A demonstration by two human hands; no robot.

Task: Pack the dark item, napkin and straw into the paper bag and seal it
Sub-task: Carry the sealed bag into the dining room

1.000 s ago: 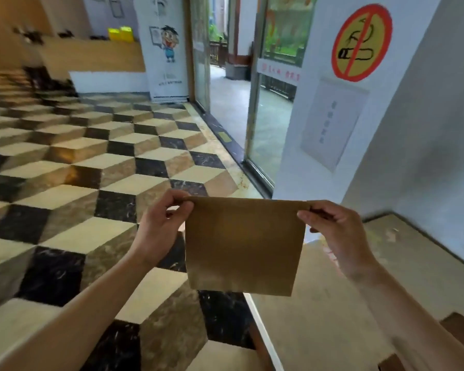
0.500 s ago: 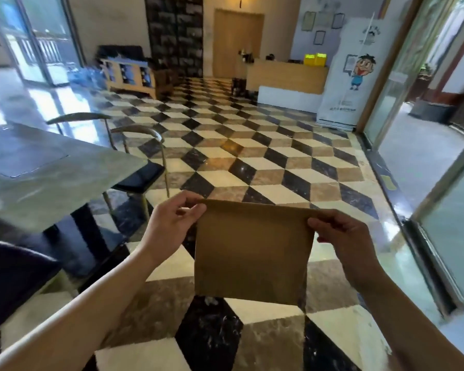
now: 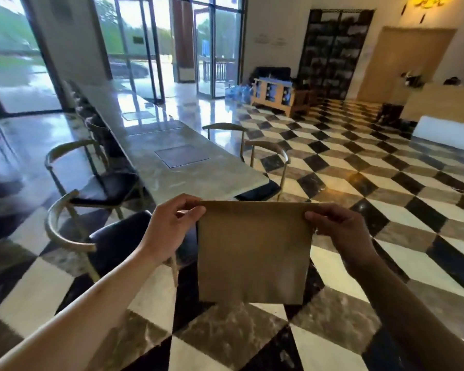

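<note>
Our left hand and right hand each pinch a top corner of the bag, which hangs flat in the air over the floor, short of the table. With only fingertip grips, we judge a slip could drop it. We cannot tell whether anything is inside.

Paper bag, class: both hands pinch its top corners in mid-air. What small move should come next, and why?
Probably carry the paper bag forward and set it on the long table. The left hand and right hand both grip its top edge, the bag hangs flat, and no dark item, napkin or straw is visible, so neither hand is free to pack.
</note>
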